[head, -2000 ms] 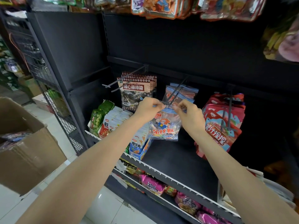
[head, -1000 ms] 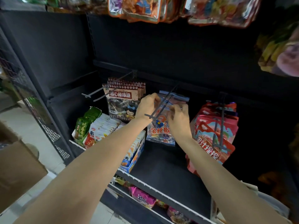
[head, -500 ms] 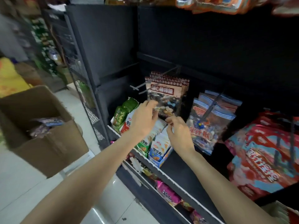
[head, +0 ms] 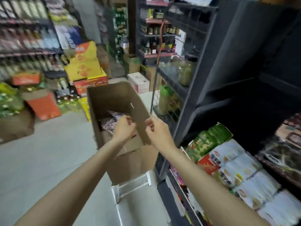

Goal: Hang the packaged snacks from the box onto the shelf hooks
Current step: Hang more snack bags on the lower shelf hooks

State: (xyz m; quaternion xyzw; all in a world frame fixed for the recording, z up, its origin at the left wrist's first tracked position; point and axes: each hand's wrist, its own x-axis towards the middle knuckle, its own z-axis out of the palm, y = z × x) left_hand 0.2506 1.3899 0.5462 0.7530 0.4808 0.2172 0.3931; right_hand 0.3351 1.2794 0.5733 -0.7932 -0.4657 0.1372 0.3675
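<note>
Seen from the head camera: both hands reaching toward the open cardboard box standing on a white stool beside the dark shelf unit. Left hand over the box mouth, fingers loosely curled, holding nothing as far as the blur allows; right hand at the box's near wall, fingers likewise curled and apparently empty. Packaged snacks, pinkish and blurred, lying inside the box just beyond and below the left fingertips, not yet touched. Judged partway through: more packets left to lift out and hang; shelf hooks out of view.
</note>
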